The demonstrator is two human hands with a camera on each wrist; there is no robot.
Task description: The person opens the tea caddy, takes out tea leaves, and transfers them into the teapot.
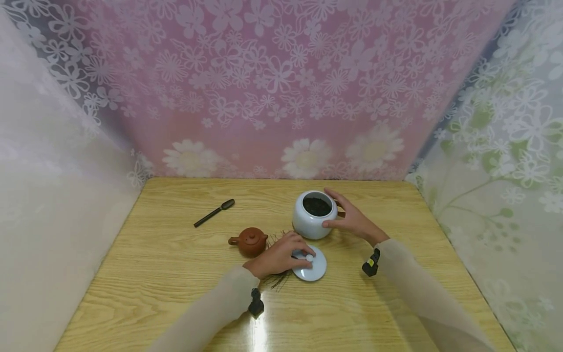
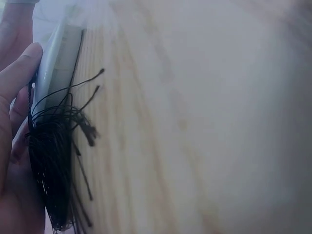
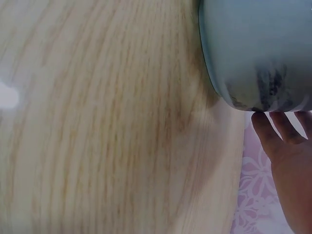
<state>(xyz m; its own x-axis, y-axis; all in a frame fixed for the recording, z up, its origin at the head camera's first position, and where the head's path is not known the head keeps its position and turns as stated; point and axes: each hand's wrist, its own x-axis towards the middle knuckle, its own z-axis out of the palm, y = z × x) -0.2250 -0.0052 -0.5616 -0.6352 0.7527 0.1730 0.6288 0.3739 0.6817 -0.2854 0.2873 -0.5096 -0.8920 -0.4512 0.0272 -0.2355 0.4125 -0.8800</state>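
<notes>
My left hand [image 1: 281,254] is at a round white lid [image 1: 316,271], its thumb and fingers pinching the knob. The lid is flat on or just above the table; I cannot tell which. Under and beside that hand lies a bundle of thin dark strands [image 2: 51,165], partly covered by it. My right hand [image 1: 354,220] holds the side of a white round jar [image 1: 308,222], thumb in front and fingers behind. The jar stands upright and uncovered, with dark tea leaves [image 1: 316,206] inside. In the right wrist view, fingertips [image 3: 259,119] touch the jar wall.
Left of the strands sits a small brown clay teapot [image 1: 251,240], lid on, handle pointing left. Farther back lies a slim dark stick tool [image 1: 214,213] with a wider end. Patterned cloth [image 1: 281,98] hangs behind the wooden table [image 1: 167,264] and along both sides.
</notes>
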